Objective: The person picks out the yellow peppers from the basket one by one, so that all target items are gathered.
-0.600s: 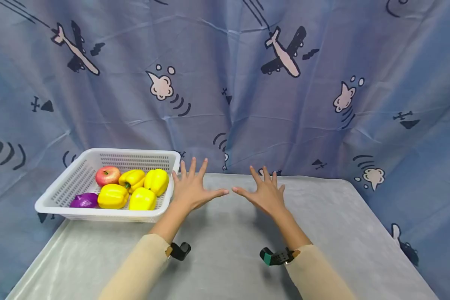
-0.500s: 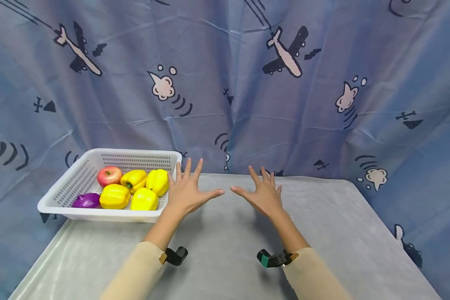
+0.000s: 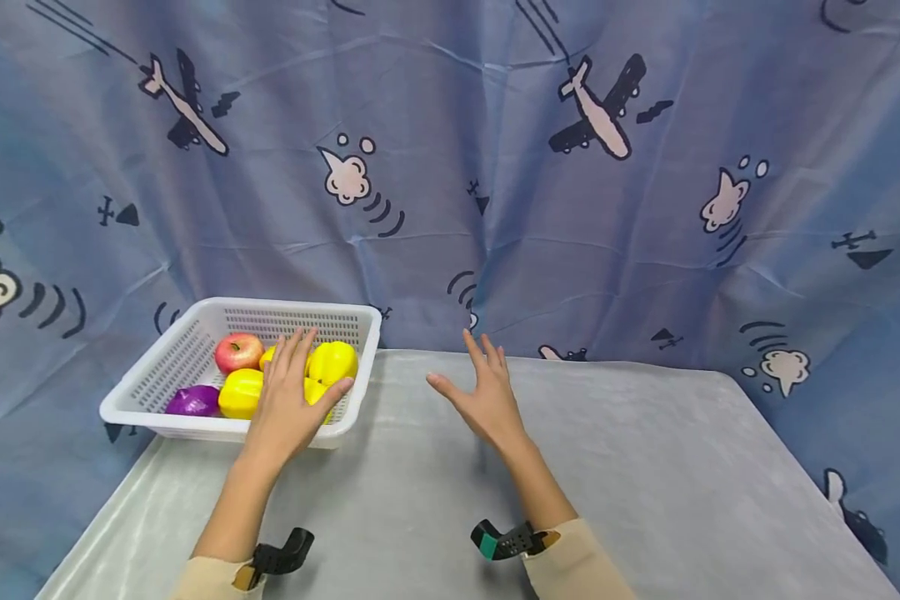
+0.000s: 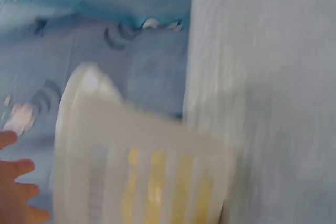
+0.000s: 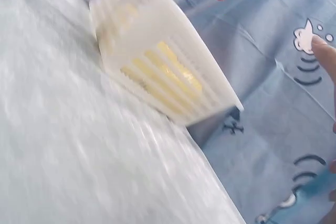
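Left hand splayed over the white basket, past its near rim; right hand, relaxed, hung outside it!

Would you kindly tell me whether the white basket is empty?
Not empty: the head view shows a red apple, a purple item and yellow peppers inside the white basket.

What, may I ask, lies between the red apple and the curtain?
In the head view, the basket's slotted back wall stands between apple and curtain.

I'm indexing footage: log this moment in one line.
left hand: at white basket, contact unclear | right hand: over table, holding nothing | in basket: red apple, yellow peppers, purple item
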The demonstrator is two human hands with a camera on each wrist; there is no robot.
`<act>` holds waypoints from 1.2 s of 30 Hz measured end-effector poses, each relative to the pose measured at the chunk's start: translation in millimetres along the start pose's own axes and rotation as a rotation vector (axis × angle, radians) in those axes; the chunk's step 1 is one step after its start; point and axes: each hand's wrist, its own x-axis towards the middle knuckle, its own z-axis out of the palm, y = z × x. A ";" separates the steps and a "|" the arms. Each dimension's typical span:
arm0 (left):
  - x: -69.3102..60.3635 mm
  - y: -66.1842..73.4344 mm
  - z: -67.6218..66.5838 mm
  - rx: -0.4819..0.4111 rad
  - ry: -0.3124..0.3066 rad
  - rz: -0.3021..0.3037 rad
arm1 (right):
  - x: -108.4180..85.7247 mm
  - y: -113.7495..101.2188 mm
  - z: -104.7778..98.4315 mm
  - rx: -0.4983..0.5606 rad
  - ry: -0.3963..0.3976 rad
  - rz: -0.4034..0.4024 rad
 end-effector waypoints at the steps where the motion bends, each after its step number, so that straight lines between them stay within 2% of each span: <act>1: -2.1 -6.1 -6.4 -0.012 0.023 0.000 | 0.5 -2.8 4.1 0.021 0.017 -0.013; 7: -14.3 -40.6 -39.6 -0.101 0.161 -0.049 | 3.3 -20.3 27.1 0.139 0.077 -0.059; 9: -16.4 -48.6 -46.5 -0.107 0.206 -0.066 | 3.1 -26.3 32.7 0.172 0.073 -0.058; 12: -17.8 -56.0 -53.6 -0.094 0.240 -0.102 | 3.2 -36.3 40.1 0.205 0.071 -0.062; 19: -20.6 -68.5 -56.8 -0.056 0.246 -0.157 | -5.0 -58.5 59.1 0.278 0.056 -0.102; 23: -23.8 -78.1 -60.7 -0.045 0.280 -0.185 | -11.9 -64.0 76.6 0.306 0.019 -0.115; 27: -24.9 -87.0 -63.4 -0.053 0.312 -0.249 | -16.6 -67.0 93.5 0.364 0.008 -0.116; 32: -28.2 -100.1 -66.5 -0.069 0.344 -0.360 | -24.2 -68.5 112.1 0.396 -0.014 -0.089; 36: -32.1 -112.2 -67.5 -0.084 0.384 -0.400 | -25.8 -67.1 119.3 0.424 -0.013 -0.030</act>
